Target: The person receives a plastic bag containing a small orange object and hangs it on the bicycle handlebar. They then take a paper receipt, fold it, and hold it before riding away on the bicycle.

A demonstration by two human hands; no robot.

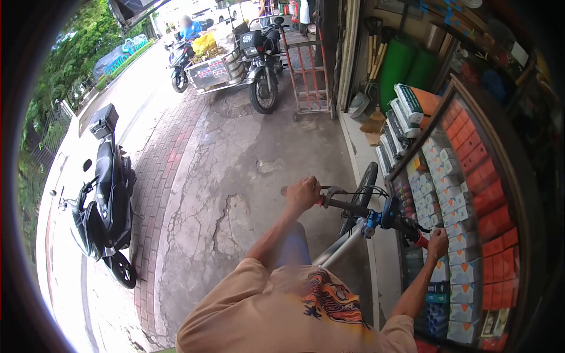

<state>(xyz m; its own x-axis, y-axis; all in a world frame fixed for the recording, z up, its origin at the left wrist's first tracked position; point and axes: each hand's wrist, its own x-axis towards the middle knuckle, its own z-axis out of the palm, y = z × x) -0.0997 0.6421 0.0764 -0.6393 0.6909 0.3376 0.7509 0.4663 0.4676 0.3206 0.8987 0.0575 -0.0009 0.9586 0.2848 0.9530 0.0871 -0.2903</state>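
Both of my hands are closed on the handlebar of a bicycle (347, 247). My left hand (303, 193) wraps round the left grip, whose dark end pokes out beyond the fist. On the other side, my right hand (437, 242) holds the right grip near its red ring, close to the glass display case (459, 200). The handlebar (353, 207) lies at a slant, with a blue stem clamp and cables at its middle. Past it the front wheel (368, 182) points toward the shop wall. A silver frame tube (338, 250) runs back toward my body.
A black scooter (109, 194) stands at the left on the road's edge. Ahead are a motorcycle (263, 70) with a loaded sidecar (218, 72), a red hand truck (306, 76) and a person in blue (189, 30). Stacked bags (406, 112) and shovels (374, 59) line the right.
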